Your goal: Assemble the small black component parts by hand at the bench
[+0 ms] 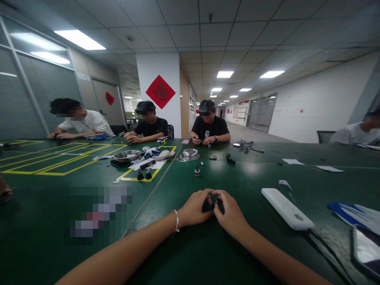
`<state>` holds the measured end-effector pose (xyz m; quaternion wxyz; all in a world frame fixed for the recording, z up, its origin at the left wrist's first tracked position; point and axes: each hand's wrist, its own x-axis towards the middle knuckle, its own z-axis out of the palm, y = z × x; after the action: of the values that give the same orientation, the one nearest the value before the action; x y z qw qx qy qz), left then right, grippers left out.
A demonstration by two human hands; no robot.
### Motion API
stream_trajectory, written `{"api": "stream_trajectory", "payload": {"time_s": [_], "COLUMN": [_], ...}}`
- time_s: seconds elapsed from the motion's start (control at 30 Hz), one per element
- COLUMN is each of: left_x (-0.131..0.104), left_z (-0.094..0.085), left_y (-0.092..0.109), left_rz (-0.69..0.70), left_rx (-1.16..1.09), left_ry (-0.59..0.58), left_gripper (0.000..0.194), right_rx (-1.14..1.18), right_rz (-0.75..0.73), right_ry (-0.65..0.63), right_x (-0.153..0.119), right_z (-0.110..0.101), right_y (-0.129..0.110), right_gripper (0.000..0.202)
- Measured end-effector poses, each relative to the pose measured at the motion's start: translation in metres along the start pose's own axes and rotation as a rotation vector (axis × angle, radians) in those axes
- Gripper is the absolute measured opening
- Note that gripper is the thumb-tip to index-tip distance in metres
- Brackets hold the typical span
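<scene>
Both my hands meet low over the green table (178,253), fingertips nearly touching. My right hand (230,211) pinches a small dark cylindrical part (218,201) between thumb and fingers. My left hand (194,206), with a silver bangle at the wrist, has its fingers curled against the same spot; they close on something dark there, mostly hidden by the fingers. Beyond the hands stands a small metal piece with a dark upright tip (197,171). A shiny metal bowl (190,154) lies farther back.
To the right lie a white power strip (286,208) with its cable, blue-and-white gloves (356,213) and a phone (368,247). At left-centre are a metal dish (128,155), gloves (151,152) and dark nozzle-like pieces (140,174). Several people sit around the table.
</scene>
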<state>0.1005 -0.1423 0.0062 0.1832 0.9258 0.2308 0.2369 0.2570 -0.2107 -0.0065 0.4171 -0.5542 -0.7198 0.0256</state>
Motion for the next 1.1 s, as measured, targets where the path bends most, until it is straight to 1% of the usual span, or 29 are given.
{"api": "stream_trajectory", "payload": {"time_s": [0.13, 0.2, 0.3, 0.4, 0.53, 0.7, 0.8, 0.97, 1.1], "left_x": [0.0, 0.0, 0.0, -0.001, -0.001, -0.001, -0.001, -0.001, -0.001], "left_z": [0.0, 0.0, 0.0, 0.001, 0.002, 0.002, 0.002, 0.003, 0.003], "left_y": [-0.002, -0.002, -0.004, -0.006, -0.007, -0.006, -0.006, -0.007, -0.007], "left_rz": [-0.02, -0.019, -0.005, 0.0, -0.001, 0.0, 0.006, 0.019, 0.035], "left_rx": [0.002, -0.007, -0.043, -0.079, -0.075, -0.07, -0.07, -0.067, -0.076], "left_ry": [0.01, 0.003, -0.008, -0.012, 0.0, -0.006, -0.013, -0.036, -0.047], "left_gripper": [0.048, 0.049, 0.053, 0.058, 0.058, 0.056, 0.055, 0.054, 0.054], "right_rx": [-0.05, -0.067, -0.104, -0.108, -0.059, -0.024, -0.037, -0.048, -0.037], "right_rz": [-0.018, -0.009, -0.006, -0.001, 0.012, 0.025, 0.046, 0.112, 0.122], "right_ry": [-0.036, -0.066, -0.12, -0.144, -0.144, -0.122, -0.101, -0.107, -0.099], "right_x": [0.001, 0.002, 0.004, 0.005, 0.006, 0.005, 0.004, 0.006, 0.007], "right_z": [-0.002, -0.004, -0.006, -0.008, -0.008, -0.005, 0.0, 0.004, 0.001], "right_y": [-0.001, -0.003, -0.005, -0.006, -0.006, 0.002, 0.007, 0.012, 0.011], "right_gripper": [0.034, 0.033, 0.026, 0.023, 0.022, 0.021, 0.014, 0.003, 0.005]}}
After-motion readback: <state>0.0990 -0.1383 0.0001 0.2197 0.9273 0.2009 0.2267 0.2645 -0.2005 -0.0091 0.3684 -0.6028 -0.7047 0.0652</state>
